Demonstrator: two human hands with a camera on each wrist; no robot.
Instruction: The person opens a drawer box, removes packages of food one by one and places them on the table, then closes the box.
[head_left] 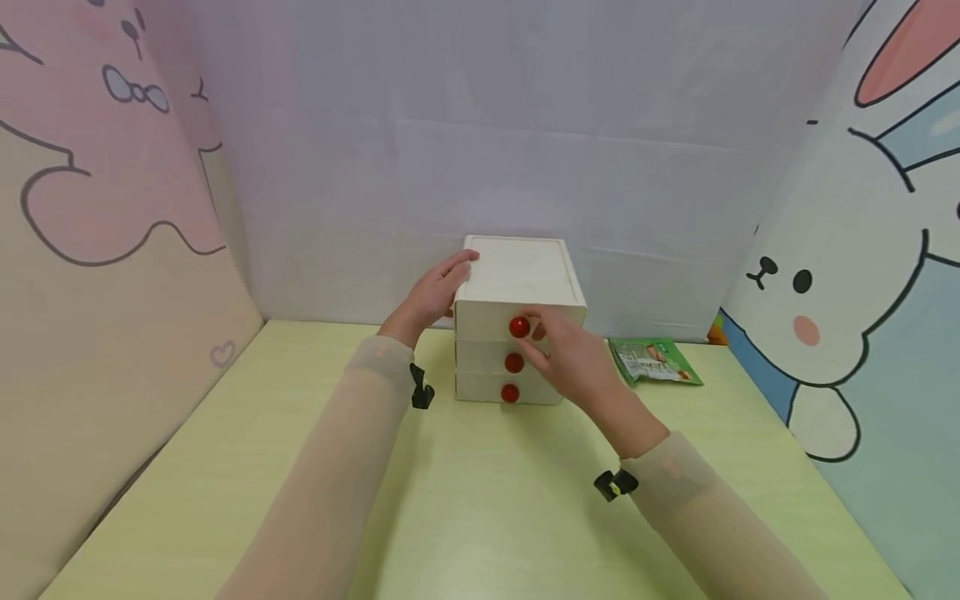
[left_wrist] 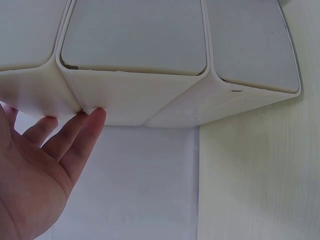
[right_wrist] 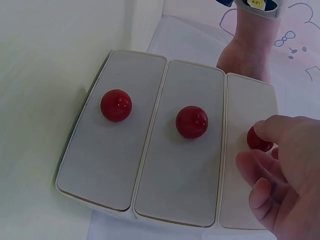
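A white three-drawer box (head_left: pixel 521 268) stands on the table, each drawer front bearing a round red knob. My right hand (head_left: pixel 573 354) is at the top drawer and pinches its red knob (right_wrist: pixel 258 140). In the right wrist view, the middle drawer's knob (right_wrist: pixel 192 122) and the bottom drawer's knob (right_wrist: pixel 116 105) are untouched. On the box's left side lies my left hand (head_left: pixel 435 293), its thumb side up at the top edge. The left wrist view shows the fingertips of this left hand (left_wrist: pixel 37 180) against the side wall, with the fingers fairly straight. All three drawers look closed.
A green packet (head_left: pixel 654 361) lies on the pale yellow table (head_left: pixel 480 500), to the right of the box. Behind the box hangs a plain whitish sheet (head_left: pixel 517 150). Cartoon-printed panels (head_left: pixel 832 275) border the table on both sides.
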